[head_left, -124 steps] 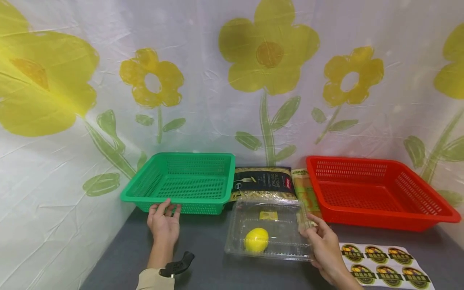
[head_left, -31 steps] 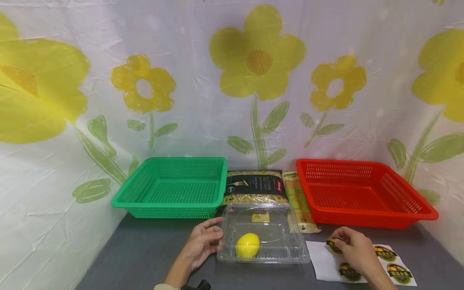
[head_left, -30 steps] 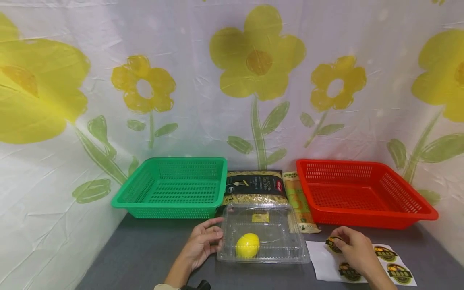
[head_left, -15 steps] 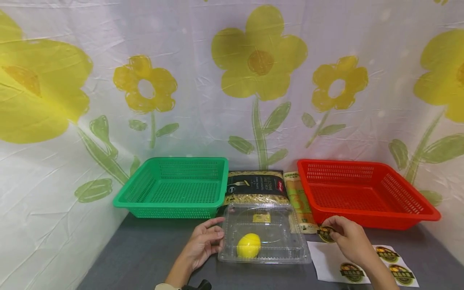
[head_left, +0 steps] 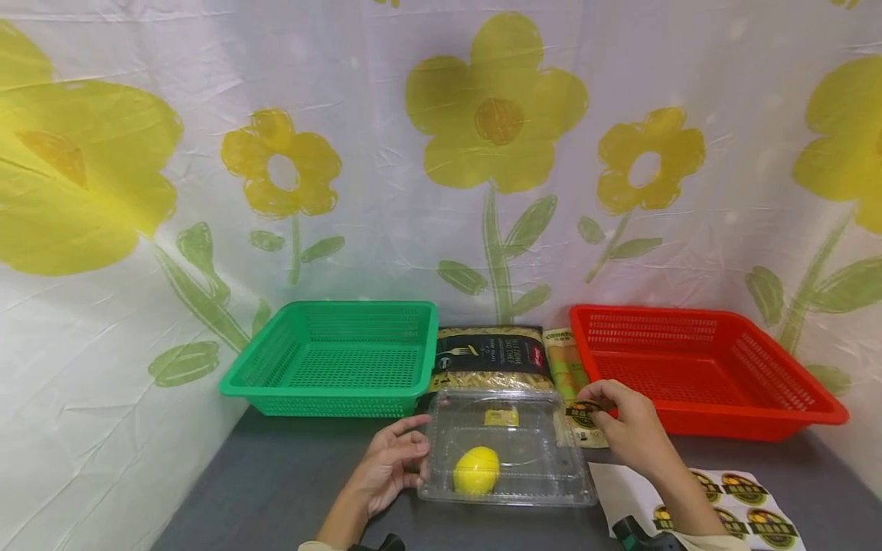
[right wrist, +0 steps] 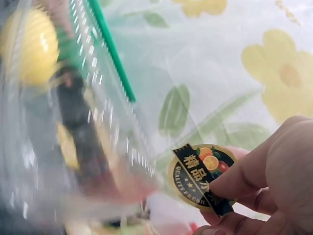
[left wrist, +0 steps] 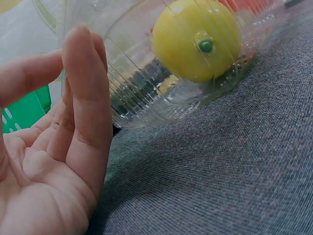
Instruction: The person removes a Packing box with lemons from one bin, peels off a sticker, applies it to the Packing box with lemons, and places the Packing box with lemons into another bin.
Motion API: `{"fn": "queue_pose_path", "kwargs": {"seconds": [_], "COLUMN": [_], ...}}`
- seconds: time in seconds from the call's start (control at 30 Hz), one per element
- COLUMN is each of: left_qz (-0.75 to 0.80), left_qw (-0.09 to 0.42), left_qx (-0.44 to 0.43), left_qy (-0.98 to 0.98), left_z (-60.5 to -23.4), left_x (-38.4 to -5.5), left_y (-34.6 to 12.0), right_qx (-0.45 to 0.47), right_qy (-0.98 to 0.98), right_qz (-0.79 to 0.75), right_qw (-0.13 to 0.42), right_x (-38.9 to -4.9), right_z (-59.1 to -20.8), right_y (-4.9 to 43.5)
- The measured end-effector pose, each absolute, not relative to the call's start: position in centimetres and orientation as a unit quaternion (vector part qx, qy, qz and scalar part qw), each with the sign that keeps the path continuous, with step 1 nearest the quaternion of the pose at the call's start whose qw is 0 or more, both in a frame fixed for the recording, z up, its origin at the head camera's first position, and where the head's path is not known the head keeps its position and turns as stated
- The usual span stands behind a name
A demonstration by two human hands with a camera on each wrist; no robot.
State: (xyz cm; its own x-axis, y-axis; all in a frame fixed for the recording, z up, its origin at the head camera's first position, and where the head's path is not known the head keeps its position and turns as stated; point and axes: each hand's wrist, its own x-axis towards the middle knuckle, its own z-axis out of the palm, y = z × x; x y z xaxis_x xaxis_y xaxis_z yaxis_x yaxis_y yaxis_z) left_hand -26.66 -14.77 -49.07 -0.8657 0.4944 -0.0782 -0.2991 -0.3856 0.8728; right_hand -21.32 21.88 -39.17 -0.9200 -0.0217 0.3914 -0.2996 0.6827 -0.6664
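Note:
A clear plastic clamshell container [head_left: 527, 486] with a yellow lemon [head_left: 477, 471] inside stands on the dark table. A small yellow rectangle [head_left: 501, 416] shows through its lid. At its left edge, my left hand [head_left: 389, 467] pinches the rim between thumb and fingers; the left wrist view shows the fingers bent there. My right hand [head_left: 630, 428] holds a round black-and-gold fruit sticker [right wrist: 193, 171] between thumb and fingers. The sticker hangs in the air just beyond the container's right side, and the thumb covers part of its print.
A white sheet of similar stickers [head_left: 623, 490] lies at front right, partly under my right forearm. Behind stand a green basket [head_left: 331, 392] and a red basket [head_left: 744, 421]. Between them lie a pasta bag [head_left: 492, 356] and a green-orange packet [head_left: 561, 356]. A flowered cloth hangs behind.
My right hand let go of the container, peeled a sticker off the sheet and carried it up and left toward the container. My left hand moved from the green basket to the container's left edge.

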Motion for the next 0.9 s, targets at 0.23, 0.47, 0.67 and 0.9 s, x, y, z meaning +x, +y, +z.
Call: {"fn": "queue_pose_path", "kwargs": {"seconds": [0.23,0.47,0.67,0.9], "left_qz": [0.83,0.828,0.827,0.828], "left_qw": [0.242,0.237,0.238,0.232], "left_qx": [0.095,0.1,0.104,0.101], "left_qy": [0.494,0.498,0.498,0.5], "left_z": [-49.1,-49.2,-49.4,-49.1], "left_x": [-26.7,-26.6,-26.6,-26.5], "left_y": [-14.7,-14.6,-14.4,-14.8], "right_qx": [0.093,0.097,0.089,0.103], "right_qy": [-0.865,-0.845,-0.842,-0.835], "right_qz": [0.474,0.511,0.519,0.528], "right_qw": [0.136,0.125,0.115,0.119], "right_x": [-22.6,-23.2,-23.2,-23.4], "right_z": [-38.8,-39.0,-39.3,-39.5], "right_y": [19.7,18.2,17.4,16.5]}}
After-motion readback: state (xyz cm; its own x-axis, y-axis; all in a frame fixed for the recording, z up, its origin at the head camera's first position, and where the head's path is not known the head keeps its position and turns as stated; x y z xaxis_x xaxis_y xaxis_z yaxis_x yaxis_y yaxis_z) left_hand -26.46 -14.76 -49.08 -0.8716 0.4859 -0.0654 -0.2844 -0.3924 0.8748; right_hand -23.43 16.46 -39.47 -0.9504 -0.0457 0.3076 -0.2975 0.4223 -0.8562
